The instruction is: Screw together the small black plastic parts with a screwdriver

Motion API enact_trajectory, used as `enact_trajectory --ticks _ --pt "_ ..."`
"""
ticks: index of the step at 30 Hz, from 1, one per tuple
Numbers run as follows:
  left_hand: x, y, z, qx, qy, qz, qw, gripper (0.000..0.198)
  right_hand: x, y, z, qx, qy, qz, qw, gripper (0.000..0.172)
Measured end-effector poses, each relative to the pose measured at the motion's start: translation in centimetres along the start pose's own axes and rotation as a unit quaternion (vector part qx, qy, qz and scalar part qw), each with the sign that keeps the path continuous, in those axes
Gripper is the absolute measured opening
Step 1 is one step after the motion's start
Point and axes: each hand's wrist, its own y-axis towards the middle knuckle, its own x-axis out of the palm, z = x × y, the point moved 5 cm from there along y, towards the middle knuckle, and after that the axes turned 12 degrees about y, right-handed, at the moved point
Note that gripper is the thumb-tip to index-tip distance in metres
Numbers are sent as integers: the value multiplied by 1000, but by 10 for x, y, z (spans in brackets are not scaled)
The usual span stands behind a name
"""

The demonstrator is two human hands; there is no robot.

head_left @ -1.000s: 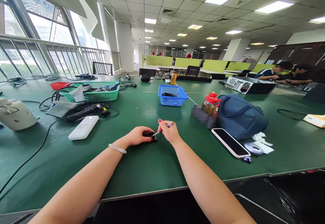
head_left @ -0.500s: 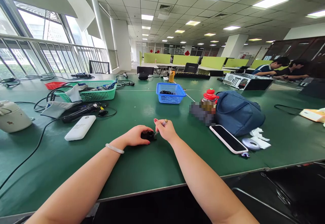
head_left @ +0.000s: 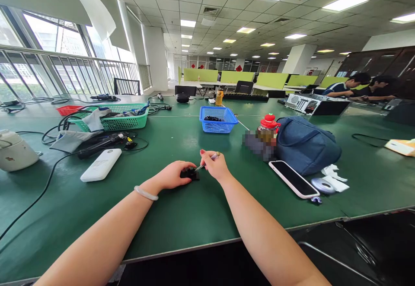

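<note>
On the green table, my left hand (head_left: 176, 174) curls its thumb and fingers around a small black part (head_left: 191, 174), whose details are too small to tell. A screwdriver-like tool (head_left: 214, 156) is pinched in my right hand (head_left: 216, 165). Its thin metal tip slants down to the left and reaches the top of the black part. Beyond both hands stands a blue basket (head_left: 218, 126) with small black pieces inside.
A white power bank (head_left: 101, 165), cables and a green basket (head_left: 126, 123) lie to the left. At the right are a phone (head_left: 293, 179), a dark blue bag (head_left: 308, 145) and a red-lidded bottle (head_left: 269, 124). Two people sit far right beside a computer case (head_left: 314, 104).
My right hand has shifted slightly right, and the tool now leans over more, with more of its shaft showing. My left hand stays around the black part.
</note>
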Motion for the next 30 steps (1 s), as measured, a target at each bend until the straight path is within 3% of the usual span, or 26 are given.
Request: enact_trajectory --ticks 4,10,13,16,19,21,26,30 --pt "-2 1 2 9 5 14 1000 43 14 -4 1 -34 -93 -79 992 57" --pt "-14 -2 -1 3 -4 62 998 44 15 -5 -2 -29 -112 -96 989 54" --pt "-17 -3 -4 -3 -6 67 998 44 6 -4 -10 -47 -57 -34 997 54" --pt "-20 -3 -11 -36 11 93 995 42 -12 -3 -15 -55 -9 87 995 58" --pt "-23 -5 -23 -112 51 111 986 41 -28 -2 -15 -56 -53 175 982 60" --pt "-22 -7 -30 -154 79 91 981 41 -33 0 -11 -58 -109 189 974 59" --pt "-16 -9 -31 -155 101 28 982 38 -27 2 2 -35 -181 122 975 58" --pt "-8 -5 -15 -85 106 38 990 50 -10 1 6 -21 -151 40 987 56"
